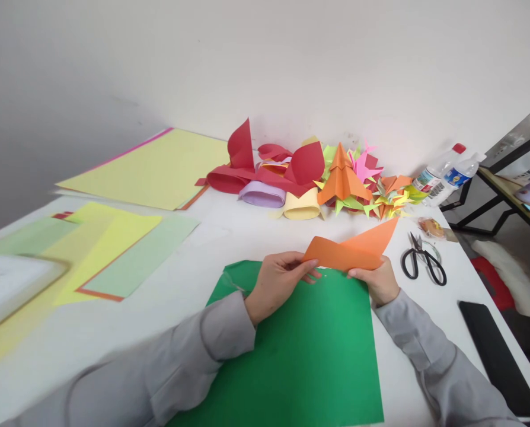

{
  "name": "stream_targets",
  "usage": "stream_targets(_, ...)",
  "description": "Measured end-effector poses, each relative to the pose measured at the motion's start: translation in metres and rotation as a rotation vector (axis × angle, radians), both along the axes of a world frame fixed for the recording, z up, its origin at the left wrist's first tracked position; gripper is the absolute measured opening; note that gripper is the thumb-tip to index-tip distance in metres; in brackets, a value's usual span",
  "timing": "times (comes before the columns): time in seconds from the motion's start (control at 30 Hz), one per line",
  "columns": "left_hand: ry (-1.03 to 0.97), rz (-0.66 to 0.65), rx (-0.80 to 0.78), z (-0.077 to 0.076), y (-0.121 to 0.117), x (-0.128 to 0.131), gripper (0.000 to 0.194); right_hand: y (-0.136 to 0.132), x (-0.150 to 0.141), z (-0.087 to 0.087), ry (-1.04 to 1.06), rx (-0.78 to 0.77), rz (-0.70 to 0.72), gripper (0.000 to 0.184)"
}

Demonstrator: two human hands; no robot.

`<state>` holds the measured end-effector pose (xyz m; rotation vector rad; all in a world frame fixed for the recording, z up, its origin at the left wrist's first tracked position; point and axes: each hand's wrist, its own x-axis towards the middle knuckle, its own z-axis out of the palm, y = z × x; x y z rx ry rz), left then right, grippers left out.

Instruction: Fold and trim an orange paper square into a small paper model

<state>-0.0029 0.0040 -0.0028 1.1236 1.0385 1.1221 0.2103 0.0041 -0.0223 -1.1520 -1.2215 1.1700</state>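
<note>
A folded piece of orange paper (351,249) is held up between my two hands, over the far edge of a green sheet (322,350). My left hand (279,281) pinches its left end between thumb and fingers. At its right end, my right hand (377,279) grips the lower edge, thumb in front and fingers hidden behind. One pointed flap of the paper rises to the upper right. Black-handled scissors (422,261) lie partly open to the right of my right hand.
Folded paper shapes, including an orange one (342,178) and red ones (232,178), line the wall. Yellow sheets (153,169) and green strips (158,255) lie left, near a white object (16,284). Two plastic bottles (447,172) and a black flat object (498,359) are right.
</note>
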Motion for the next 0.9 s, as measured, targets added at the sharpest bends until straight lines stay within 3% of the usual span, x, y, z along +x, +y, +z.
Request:
stream_targets(0.33,-0.075,0.009,-0.068,-0.0034,0.0003,0.0004,0.027,-0.0014,-0.0045,0.0025,-0.036,-0.081,-0.030,0.018)
stream_targets(0.53,-0.139,0.000,-0.099,-0.0026,0.0003,-0.0010,0.041,0.0009,-0.0012,-0.0009,-0.016,-0.082,-0.025,0.017)
stream_targets(0.67,-0.117,-0.087,-0.072,0.0000,-0.0003,0.0004,0.048,0.0003,-0.0010,0.0007,-0.039,-0.102,0.030,0.016)
stream_targets(0.9,0.013,-0.155,-0.126,-0.0056,0.0003,0.0034,0.036,-0.0021,-0.0044,0.0085,-0.070,-0.153,0.137,0.019)
